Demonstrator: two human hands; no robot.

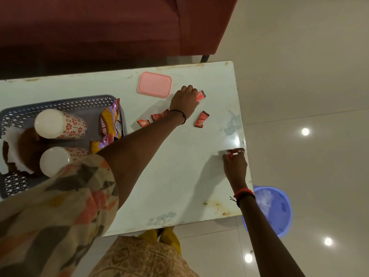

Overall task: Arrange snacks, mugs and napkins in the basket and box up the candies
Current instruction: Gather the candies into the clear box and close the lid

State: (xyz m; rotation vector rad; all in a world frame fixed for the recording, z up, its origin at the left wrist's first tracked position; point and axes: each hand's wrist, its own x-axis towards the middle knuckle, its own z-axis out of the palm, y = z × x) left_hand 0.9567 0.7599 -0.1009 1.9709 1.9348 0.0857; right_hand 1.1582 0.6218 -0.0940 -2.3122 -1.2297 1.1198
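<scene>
The left hand (185, 96) reaches across the table (179, 176) toward its far edge, fingers curled down over a red candy (200, 95) that pokes out from under them; whether the candy is already pinched or only covered cannot be told. The right hand (234, 162) sits at the table's right edge, its fingertips closed on another red sweet (230, 153).

Three more wrapped candies lie loose on the table: one (201, 119) apart toward the right edge, two (158, 116) (143, 122) close together, one of them partly hidden by the left wrist. The pink box (154, 84) rests near the far edge, just beside the left hand, seen lid up, so it looks closed.

The basket (12, 116) at the left edge already holds two mugs (60, 124) (55, 160), napkins (10, 136) and snack packets (110, 118).

The candies look light and small, in glossy crinkly wrappers likely to slide on the smooth top. A fingertip pinch across the body, or by a twisted end, should do. The box probably needs opening first.
</scene>
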